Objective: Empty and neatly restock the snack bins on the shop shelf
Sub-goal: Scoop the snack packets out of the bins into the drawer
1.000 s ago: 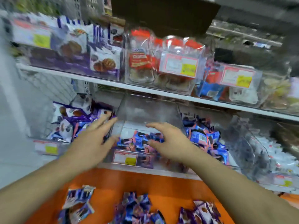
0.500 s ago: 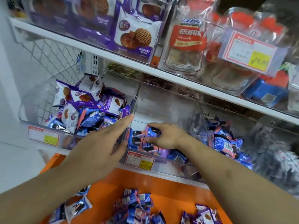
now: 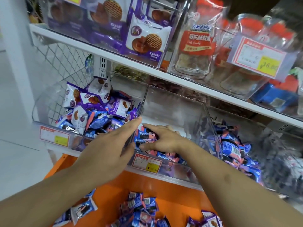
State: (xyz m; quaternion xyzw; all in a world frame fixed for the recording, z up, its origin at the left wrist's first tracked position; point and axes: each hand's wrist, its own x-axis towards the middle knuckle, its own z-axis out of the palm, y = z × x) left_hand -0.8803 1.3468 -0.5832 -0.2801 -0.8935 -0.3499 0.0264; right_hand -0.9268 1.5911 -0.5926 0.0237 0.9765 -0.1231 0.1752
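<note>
Hands at the middle bin (image 3: 177,104). Left hand (image 3: 105,148), fingers straight, rests against its left wall. Right hand (image 3: 164,138), fingers spread, presses on blue snack packets (image 3: 144,136) inside. More packets (image 3: 141,205) lie below both hands on the orange surface (image 3: 172,190).

Bright even light, glare on clear bins (image 3: 177,102), right edge blurred, wide-angle bend

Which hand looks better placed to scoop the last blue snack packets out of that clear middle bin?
The right hand, probably. It is already inside the middle bin, fingers spread over the blue packets. The left hand lies flat with straight fingers by the bin's left wall, outside the pile.
</note>
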